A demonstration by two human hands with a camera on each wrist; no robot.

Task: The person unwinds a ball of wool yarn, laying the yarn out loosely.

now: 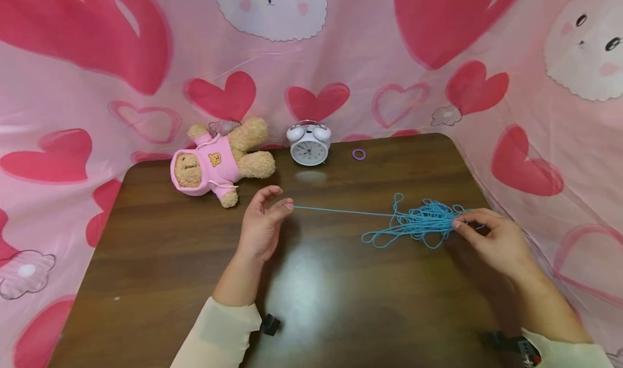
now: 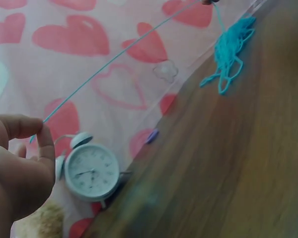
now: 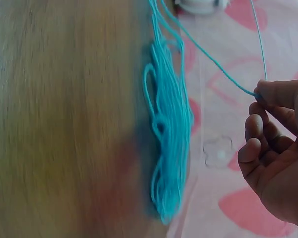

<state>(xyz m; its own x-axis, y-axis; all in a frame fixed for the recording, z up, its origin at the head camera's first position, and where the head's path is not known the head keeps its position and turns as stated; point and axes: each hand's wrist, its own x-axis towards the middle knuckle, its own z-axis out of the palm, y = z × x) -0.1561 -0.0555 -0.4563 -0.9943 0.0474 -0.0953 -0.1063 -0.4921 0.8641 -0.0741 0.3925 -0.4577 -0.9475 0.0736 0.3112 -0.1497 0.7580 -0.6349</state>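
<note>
Between thumb and index finger, my left hand [image 1: 262,224] pinches the end of a light-blue cord [image 2: 97,74]. From there one taut strand runs rightward toward my right hand [image 1: 496,238]. The right wrist view shows my right thumb and index finger pinching a single strand [image 3: 213,60], the other fingers curled below. A loose, looped bundle of the same blue cord [image 3: 171,124] lies near the table's right side. In the head view this bundle [image 1: 423,222] overlaps my right fingertips.
A teddy bear in a pink hoodie [image 1: 219,159] lies on its back at the far left of the brown table [image 1: 160,270]. Right of it stand a white twin-bell alarm clock [image 1: 309,145] and a small purple ring [image 1: 358,154]. Pink heart-patterned cloth [image 1: 340,59] hangs behind.
</note>
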